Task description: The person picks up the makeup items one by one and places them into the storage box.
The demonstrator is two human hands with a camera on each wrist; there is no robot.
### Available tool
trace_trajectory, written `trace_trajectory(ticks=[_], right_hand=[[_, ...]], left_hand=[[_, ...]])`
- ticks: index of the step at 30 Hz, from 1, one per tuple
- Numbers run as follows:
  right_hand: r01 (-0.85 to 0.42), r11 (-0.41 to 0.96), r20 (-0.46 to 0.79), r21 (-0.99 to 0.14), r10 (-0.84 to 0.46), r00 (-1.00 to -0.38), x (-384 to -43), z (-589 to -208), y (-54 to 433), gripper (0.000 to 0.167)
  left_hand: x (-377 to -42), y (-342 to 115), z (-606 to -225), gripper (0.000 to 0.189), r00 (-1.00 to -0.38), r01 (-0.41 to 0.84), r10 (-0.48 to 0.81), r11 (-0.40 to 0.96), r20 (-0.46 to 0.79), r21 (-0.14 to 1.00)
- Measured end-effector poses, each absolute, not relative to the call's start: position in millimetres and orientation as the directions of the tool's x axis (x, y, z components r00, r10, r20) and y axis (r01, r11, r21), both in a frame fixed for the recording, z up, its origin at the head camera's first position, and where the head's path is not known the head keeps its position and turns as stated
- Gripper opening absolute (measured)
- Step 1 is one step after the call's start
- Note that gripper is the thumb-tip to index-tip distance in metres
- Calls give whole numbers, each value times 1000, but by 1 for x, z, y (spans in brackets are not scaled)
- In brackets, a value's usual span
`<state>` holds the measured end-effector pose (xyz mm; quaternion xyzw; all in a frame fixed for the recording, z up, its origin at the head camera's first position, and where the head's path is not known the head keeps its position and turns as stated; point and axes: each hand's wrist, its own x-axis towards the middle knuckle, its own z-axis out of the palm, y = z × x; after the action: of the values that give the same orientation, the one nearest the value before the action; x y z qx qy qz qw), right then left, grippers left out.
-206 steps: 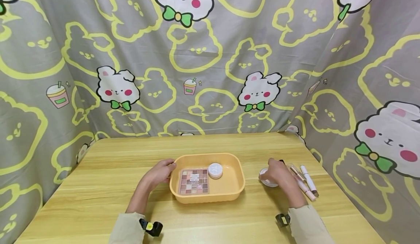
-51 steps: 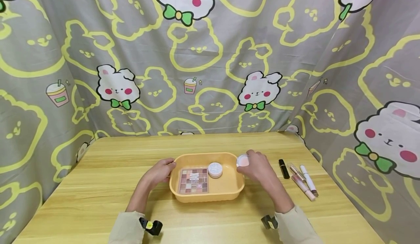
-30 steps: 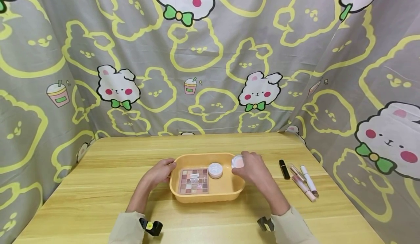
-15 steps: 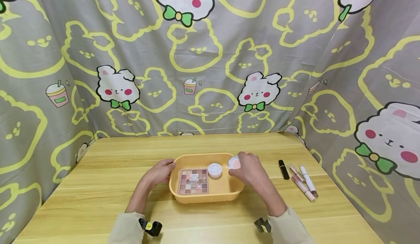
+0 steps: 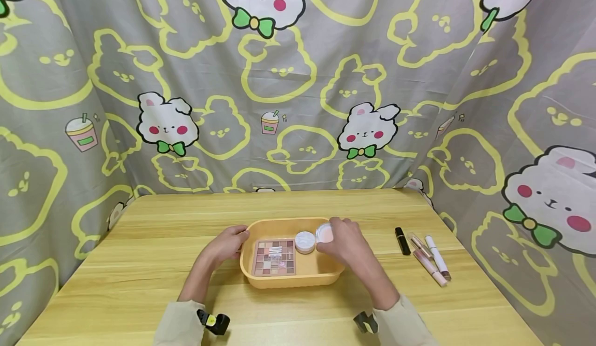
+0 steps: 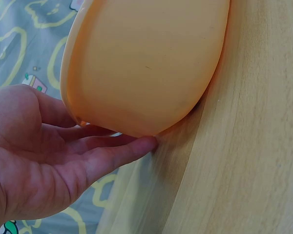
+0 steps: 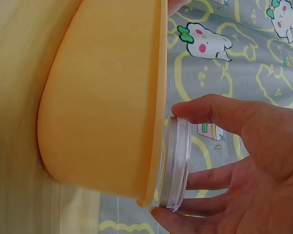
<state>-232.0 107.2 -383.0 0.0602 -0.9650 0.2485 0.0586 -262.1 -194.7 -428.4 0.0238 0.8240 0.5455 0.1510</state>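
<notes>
Hanging behind and at both sides, a grey bunny curtain walls in a wooden table. On the table sits a yellow-orange tray. Inside its left half lies a flat eyeshadow palette, and just beside that is a round case with a marbled white lid. A round powder compact, pink and white, is up over the right part of the tray, near the round case and held almost flat. Off to the right, on the table, lie a white stick with a brown end, a pink tube, a small gold-looking tube and a black tube. The step in hand looks like putting the compact in the tray. To do it well, it should stay flat, miss the round case, and go down softly before the fingers let go. The right hand pinches the compact by its edges, thumb and fingers only as far apart as the compact is wide. The left hand holds the tray's left end, with its thumb at the rim and its other fingers lightly bent along the outside.
</notes>
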Motion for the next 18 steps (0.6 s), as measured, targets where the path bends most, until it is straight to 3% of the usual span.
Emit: trace_trajectory(ticks=[18], right_hand=[[-213, 848, 165, -485, -151, -975, -224, -388, 84, 62]], left_hand=[[-261, -195, -427, 46, -953, -121, 205, 413, -222, 902]])
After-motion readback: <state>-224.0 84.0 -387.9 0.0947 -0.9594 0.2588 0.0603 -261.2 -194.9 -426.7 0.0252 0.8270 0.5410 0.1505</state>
